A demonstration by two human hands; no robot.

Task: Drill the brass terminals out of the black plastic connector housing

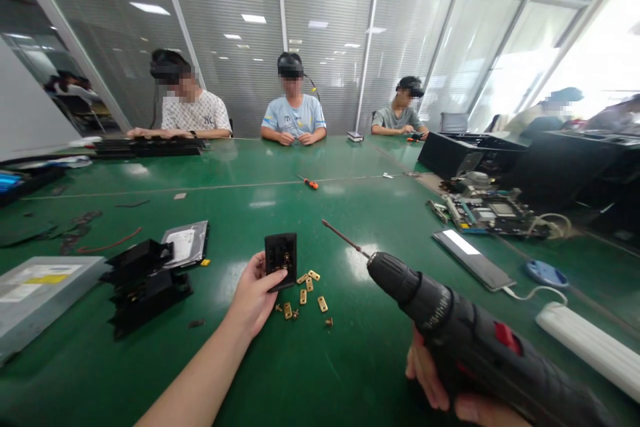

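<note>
My left hand (256, 297) grips a small black square part (281, 259) and holds it upright on the green table (310, 360). Several small brass pieces (306, 290) lie scattered just right of that hand. My right hand (440, 383) is wrapped round the handle of a black power screwdriver (465, 340). Its long thin bit (345, 239) points up and left, its tip a little right of and above the black part, not touching it.
A black plastic housing (143, 283), a hard drive (185, 243) and a grey optical drive (37, 293) lie at left. A circuit board (487, 212), dark flat device (473, 259), blue disc (546, 273) and white power strip (590, 343) lie at right. Three people sit across the table. An orange screwdriver (309, 182) lies mid-table.
</note>
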